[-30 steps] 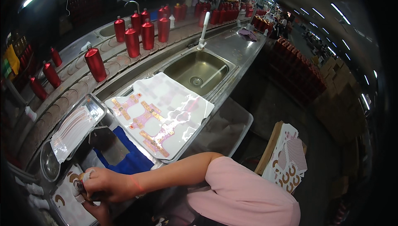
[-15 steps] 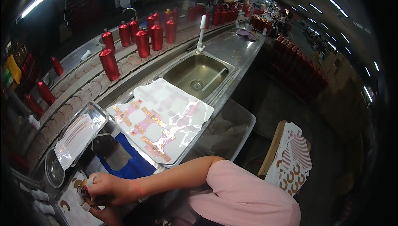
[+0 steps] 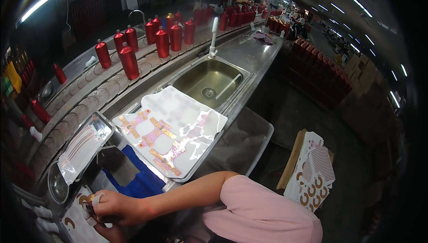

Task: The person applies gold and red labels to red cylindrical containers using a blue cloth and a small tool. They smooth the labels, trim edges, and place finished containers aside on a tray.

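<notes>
At the lower left, my right hand (image 3: 121, 207) reaches across from a pink sleeve, fingers curled, with white tape on a finger. My left hand (image 3: 109, 232) is below it, mostly hidden, its thumb taped white. Both are closed around a bottle (image 3: 87, 206); only its neck end shows, with a bit of gold beside it, and the rest is hidden by my hands. Under them lies a white sticker sheet (image 3: 76, 226) with brown-gold curved labels. Just beyond is a steel tray (image 3: 107, 127) holding a sheet of narrow striped labels (image 3: 80, 154).
A glossy sheet of pink-gold labels (image 3: 178, 120) lies beside a blue cloth (image 3: 140, 178). Beyond are a sink (image 3: 208, 80) with a white tap (image 3: 214, 38) and a conveyor (image 3: 107, 93) carrying red bottles (image 3: 129, 62). More label sheets (image 3: 314, 171) stand at the right.
On the conveyor, the front row of red bottles has moved right and the back row left. My hands have barely shifted and keep their hold.
</notes>
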Motion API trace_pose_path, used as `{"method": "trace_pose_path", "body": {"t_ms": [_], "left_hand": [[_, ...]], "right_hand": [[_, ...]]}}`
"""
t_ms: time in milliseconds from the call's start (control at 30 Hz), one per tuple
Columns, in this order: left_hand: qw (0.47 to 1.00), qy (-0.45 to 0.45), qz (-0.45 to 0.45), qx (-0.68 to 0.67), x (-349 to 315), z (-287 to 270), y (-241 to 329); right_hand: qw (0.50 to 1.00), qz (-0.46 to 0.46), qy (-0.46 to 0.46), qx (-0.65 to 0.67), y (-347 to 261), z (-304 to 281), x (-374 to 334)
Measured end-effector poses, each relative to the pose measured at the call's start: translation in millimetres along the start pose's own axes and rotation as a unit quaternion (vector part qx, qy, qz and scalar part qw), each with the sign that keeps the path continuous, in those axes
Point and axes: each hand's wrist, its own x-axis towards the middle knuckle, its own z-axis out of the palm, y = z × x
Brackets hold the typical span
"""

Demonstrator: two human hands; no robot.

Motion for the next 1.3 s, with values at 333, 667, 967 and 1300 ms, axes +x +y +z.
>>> {"method": "trace_pose_path", "body": {"t_ms": [333, 667, 967, 1300], "left_hand": [[0.998, -0.007, 0.0, 0.057, -13, 0, 33], [0.998, -0.001, 0.016, 0.066, -10, 8, 31], [0.995, 0.01, 0.019, 0.095, -11, 11, 31], [0.99, -0.011, -0.077, 0.118, -6, 14, 76]], "right_hand": [[0.984, -0.119, -0.006, -0.133, -7, 15, -4], [0.985, -0.113, -0.03, -0.129, 2, 20, -7], [0.995, -0.014, 0.023, -0.099, -7, 6, -9], [0.974, 0.191, 0.028, -0.116, 25, -25, 0]]}}
